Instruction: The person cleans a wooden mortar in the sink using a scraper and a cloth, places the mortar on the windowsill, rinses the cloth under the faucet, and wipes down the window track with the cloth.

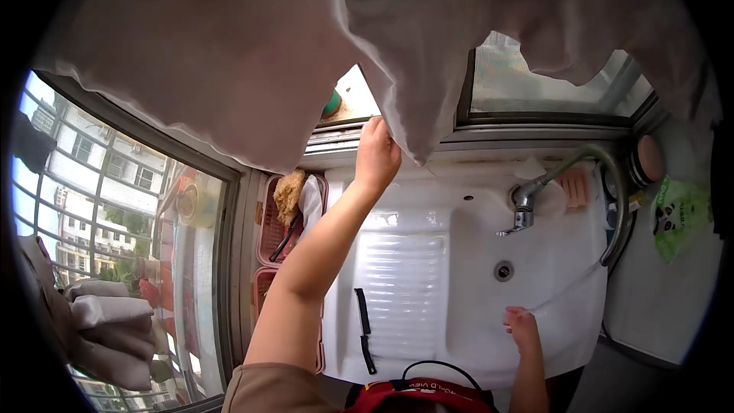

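My left hand [378, 154] is raised to the window above the sink, its fingers closed at the edge of a pale curtain [417, 99]. The cloth hangs down to a point beside that hand. My right hand [523, 327] hovers low over the basin of the white sink [478, 344], its fingers loosely bent and a little apart. I see nothing clear in it. On the sink's ribbed washboard side lies a black narrow tool [362, 329], perhaps a folding razor or knife, not within reach of either hand's fingers.
A chrome faucet [523, 206] with a curved grey hose [616, 176] stands at the back right. Pink baskets [269, 241] holding a tan sponge [289, 196] line the left side. A green bag [677, 218] hangs right. A barred window [99, 183] is at left.
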Demonstrator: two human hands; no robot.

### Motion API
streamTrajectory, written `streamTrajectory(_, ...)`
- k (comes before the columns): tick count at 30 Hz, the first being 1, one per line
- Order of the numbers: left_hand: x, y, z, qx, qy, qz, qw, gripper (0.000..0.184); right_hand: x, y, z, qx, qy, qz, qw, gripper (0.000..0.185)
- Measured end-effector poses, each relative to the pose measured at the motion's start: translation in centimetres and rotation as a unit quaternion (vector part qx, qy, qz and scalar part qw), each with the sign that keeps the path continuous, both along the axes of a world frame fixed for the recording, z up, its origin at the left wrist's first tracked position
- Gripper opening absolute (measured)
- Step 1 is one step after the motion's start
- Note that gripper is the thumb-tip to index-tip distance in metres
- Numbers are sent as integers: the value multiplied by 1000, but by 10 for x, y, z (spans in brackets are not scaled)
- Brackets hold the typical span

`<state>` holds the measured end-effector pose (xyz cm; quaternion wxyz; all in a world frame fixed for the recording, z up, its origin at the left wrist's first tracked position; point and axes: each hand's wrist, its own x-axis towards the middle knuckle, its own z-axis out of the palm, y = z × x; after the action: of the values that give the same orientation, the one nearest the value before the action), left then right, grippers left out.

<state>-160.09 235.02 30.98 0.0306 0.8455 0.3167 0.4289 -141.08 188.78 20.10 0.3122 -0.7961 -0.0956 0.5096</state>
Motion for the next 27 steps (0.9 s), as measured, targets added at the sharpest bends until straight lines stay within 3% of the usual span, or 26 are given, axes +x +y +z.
streamTrajectory(1, -18, 20, -9, 2, -14, 47, 999, 24, 2, -6, -4, -2, 6, -8, 1000, 26)
streamTrajectory(3, -51, 37, 0, -4, 70, 192, 979, 19, 5, -15, -10, -6, 16, -64, 998, 26)
streamTrajectory(5, -64, 47, 15, -202, 133, 337, 910, 26, 6, -17, -14, -8, 13, -61, 998, 26)
streamTrajectory(7, -59, 50, 18, -190, 154, 330, 912, 28, 7, -15, -13, -11, 7, -55, 998, 26)
streamTrajectory(9, -35, 41, 50, -317, 253, 349, 845, 31, 5, -7, -7, 14, 20, -41, 999, 25)
streamTrajectory(13, -23, 52, 41, -274, 302, 381, 829, 35, -1, 6, -13, -6, 10, -13, 1000, 24)
streamTrajectory(15, -32, 71, 21, -280, 273, 404, 827, 33, -3, 6, -20, -4, 7, -25, 1000, 24)
streamTrajectory(18, -33, 60, 33, -291, 253, 384, 839, 30, -5, 1, -27, -1, -27, 13, 1000, 24)
streamTrajectory(24, -54, 83, -3, -150, 244, 409, 867, 34, -3, -7, -22, -1, -134, 84, 987, 22)
streamTrajectory(26, -63, 61, 46, -374, 158, 314, 859, 34, -2, -7, -18, 10, -157, 96, 983, 21)
streamTrajectory(27, -79, 69, 29, -353, 67, 301, 883, 33, -3, -8, -16, 18, -177, 107, 978, 21)
